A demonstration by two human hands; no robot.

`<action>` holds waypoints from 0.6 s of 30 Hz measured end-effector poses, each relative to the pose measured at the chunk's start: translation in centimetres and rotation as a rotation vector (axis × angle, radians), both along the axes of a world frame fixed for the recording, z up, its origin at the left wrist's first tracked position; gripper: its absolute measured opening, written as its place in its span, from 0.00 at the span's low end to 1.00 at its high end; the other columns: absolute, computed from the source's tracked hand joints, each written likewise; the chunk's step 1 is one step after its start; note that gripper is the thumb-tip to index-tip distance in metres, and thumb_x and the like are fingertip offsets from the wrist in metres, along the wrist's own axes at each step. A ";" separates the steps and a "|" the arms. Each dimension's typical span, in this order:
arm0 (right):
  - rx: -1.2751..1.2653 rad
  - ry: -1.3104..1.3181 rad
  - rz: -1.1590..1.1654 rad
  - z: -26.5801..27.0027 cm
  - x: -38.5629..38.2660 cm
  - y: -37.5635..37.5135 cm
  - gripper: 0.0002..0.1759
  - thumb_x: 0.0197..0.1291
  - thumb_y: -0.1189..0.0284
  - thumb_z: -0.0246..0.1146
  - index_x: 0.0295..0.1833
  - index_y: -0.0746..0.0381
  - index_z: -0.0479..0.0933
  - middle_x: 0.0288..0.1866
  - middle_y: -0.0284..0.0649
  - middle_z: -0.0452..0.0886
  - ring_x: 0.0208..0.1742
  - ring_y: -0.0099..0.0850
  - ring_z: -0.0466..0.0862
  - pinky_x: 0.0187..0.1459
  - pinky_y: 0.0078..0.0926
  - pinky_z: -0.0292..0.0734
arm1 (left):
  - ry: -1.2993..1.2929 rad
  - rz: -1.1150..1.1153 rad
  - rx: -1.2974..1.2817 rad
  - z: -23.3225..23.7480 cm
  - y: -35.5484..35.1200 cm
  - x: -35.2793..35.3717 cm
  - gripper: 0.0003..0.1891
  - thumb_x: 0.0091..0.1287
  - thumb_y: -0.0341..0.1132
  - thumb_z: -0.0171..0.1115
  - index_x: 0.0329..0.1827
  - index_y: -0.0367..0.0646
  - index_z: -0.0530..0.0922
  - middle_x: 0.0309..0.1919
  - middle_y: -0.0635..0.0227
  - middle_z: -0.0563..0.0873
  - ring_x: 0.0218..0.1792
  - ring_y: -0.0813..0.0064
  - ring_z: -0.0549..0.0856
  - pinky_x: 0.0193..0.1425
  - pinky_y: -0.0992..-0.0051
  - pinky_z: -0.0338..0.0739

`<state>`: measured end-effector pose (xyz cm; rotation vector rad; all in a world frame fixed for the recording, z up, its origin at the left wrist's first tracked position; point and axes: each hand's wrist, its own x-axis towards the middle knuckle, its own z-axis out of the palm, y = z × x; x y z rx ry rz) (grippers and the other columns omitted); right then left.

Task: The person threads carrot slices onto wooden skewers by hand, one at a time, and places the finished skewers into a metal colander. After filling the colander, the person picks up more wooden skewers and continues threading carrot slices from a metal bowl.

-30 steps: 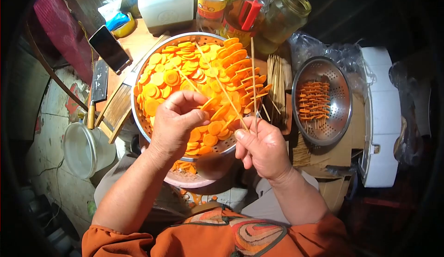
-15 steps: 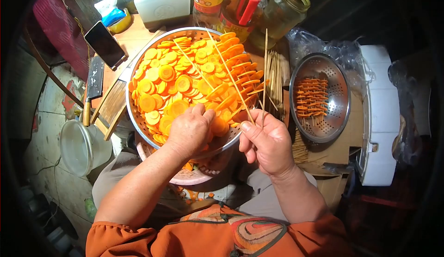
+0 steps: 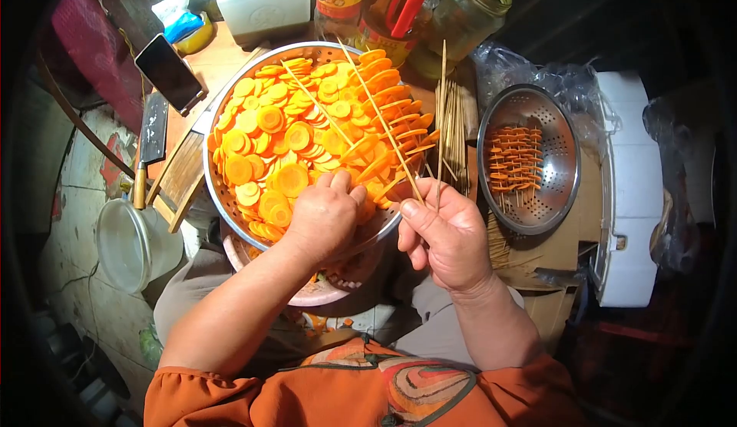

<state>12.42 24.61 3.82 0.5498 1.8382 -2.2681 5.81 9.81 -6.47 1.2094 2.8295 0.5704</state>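
My left hand (image 3: 324, 213) is pressed into orange carrot slices (image 3: 270, 118) heaped in a large metal colander (image 3: 213, 185). Its fingers are bent together, and the fingertips are hidden among the slices. At the colander's front right, my right hand (image 3: 447, 235) pinches thin bamboo skewers (image 3: 443, 120) between thumb and fingers; they point upward and away. A long skewer (image 3: 378, 112) slants from this hand over the heap. Threaded carrot slices (image 3: 388, 93) stand in rows along the colander's right side. Another skewer (image 3: 316, 103) lies across the slices.
An oval colander (image 3: 566, 173) at right holds finished carrot skewers (image 3: 516, 158). Bundled bare skewers (image 3: 456, 131) lie between the colanders. Left are a cleaver (image 3: 153, 129), a phone (image 3: 169, 72), a wooden slicer (image 3: 184, 170) and a bucket (image 3: 127, 246). A jug (image 3: 265, 1) and jars (image 3: 470, 16) stand behind.
My left hand has shifted slightly right and down over the carrot slices. My right hand stays nearly in place with the skewers. The whole view has moved a little.
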 end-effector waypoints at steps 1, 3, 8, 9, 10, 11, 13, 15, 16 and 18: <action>0.001 -0.001 0.002 0.1 -0.1 -0.1 0.10 0.66 0.72 0.54 0.47 0.67 0.72 0.21 0.34 0.75 0.12 0.15 0.67 0.15 0.07 0.62 | -0.034 -0.015 -0.046 0.3 0.1 0.0 0.09 0.53 0.39 0.60 0.32 0.44 0.77 0.32 0.62 0.76 0.38 0.61 0.79 0.37 0.67 0.77; -0.002 -0.007 -0.001 0.2 -0.1 -0.1 0.11 0.66 0.72 0.54 0.48 0.67 0.71 0.21 0.34 0.75 0.12 0.15 0.67 0.15 0.07 0.62 | -0.056 -0.019 -0.045 0.8 0.1 -0.1 0.09 0.52 0.39 0.61 0.31 0.44 0.77 0.32 0.61 0.77 0.39 0.61 0.80 0.37 0.66 0.77; 0.000 -0.002 0.009 0.1 0.2 0.2 0.10 0.65 0.72 0.55 0.48 0.67 0.71 0.21 0.34 0.76 0.13 0.14 0.67 0.16 0.08 0.62 | -0.656 0.216 0.128 3.6 -0.8 -2.6 0.08 0.55 0.36 0.65 0.25 0.43 0.76 0.23 0.59 0.81 0.25 0.67 0.83 0.30 0.68 0.77; 0.002 -0.011 0.026 0.2 0.2 0.2 0.10 0.65 0.72 0.55 0.47 0.67 0.72 0.21 0.34 0.76 0.13 0.14 0.67 0.16 0.08 0.62 | -0.832 0.344 0.330 3.8 -1.2 -3.6 0.07 0.56 0.33 0.65 0.25 0.43 0.76 0.21 0.63 0.80 0.23 0.70 0.83 0.28 0.72 0.77; 0.001 -0.004 0.028 0.3 0.3 0.2 0.10 0.65 0.72 0.55 0.47 0.67 0.72 0.21 0.34 0.76 0.13 0.14 0.67 0.16 0.08 0.62 | -1.002 0.472 0.536 3.9 -2.1 -4.7 0.07 0.57 0.31 0.65 0.25 0.44 0.75 0.18 0.66 0.79 0.21 0.72 0.82 0.26 0.75 0.76; 0.027 -0.035 0.069 0.4 0.3 0.3 0.11 0.65 0.71 0.55 0.47 0.67 0.72 0.21 0.32 0.75 0.14 0.13 0.67 0.17 0.08 0.62 | -1.104 0.534 0.759 4.0 -3.4 -5.8 0.04 0.58 0.29 0.63 0.29 0.44 0.75 0.21 0.68 0.80 0.23 0.75 0.82 0.27 0.79 0.77; 0.071 -0.077 0.113 0.5 0.4 0.0 0.10 0.64 0.70 0.56 0.45 0.66 0.74 0.21 0.30 0.75 0.14 0.12 0.66 0.17 0.09 0.61 | -1.213 0.649 1.167 4.5 -5.4 -7.3 0.05 0.59 0.27 0.61 0.36 0.44 0.74 0.27 0.69 0.82 0.26 0.77 0.83 0.29 0.83 0.78; 0.082 -0.084 0.129 0.3 0.5 -0.2 0.10 0.64 0.71 0.56 0.45 0.66 0.74 0.21 0.30 0.75 0.14 0.12 0.66 0.17 0.09 0.61 | -1.212 0.709 1.404 5.4 -6.7 -7.8 0.10 0.60 0.26 0.59 0.44 0.43 0.72 0.33 0.69 0.82 0.29 0.78 0.83 0.30 0.84 0.79; 0.094 -0.099 0.140 0.3 0.5 -0.3 0.10 0.64 0.71 0.56 0.45 0.66 0.74 0.21 0.30 0.75 0.14 0.12 0.66 0.17 0.09 0.61 | -1.208 0.763 1.479 5.6 -7.1 -8.1 0.08 0.59 0.25 0.61 0.40 0.43 0.74 0.32 0.67 0.81 0.28 0.74 0.83 0.30 0.78 0.80; 0.090 -0.097 0.155 0.4 0.4 -0.5 0.09 0.64 0.71 0.56 0.44 0.66 0.74 0.21 0.30 0.75 0.14 0.12 0.67 0.17 0.09 0.61 | -1.221 0.777 1.515 5.7 -7.9 -8.3 0.08 0.58 0.26 0.61 0.40 0.41 0.74 0.33 0.65 0.81 0.29 0.74 0.83 0.31 0.79 0.80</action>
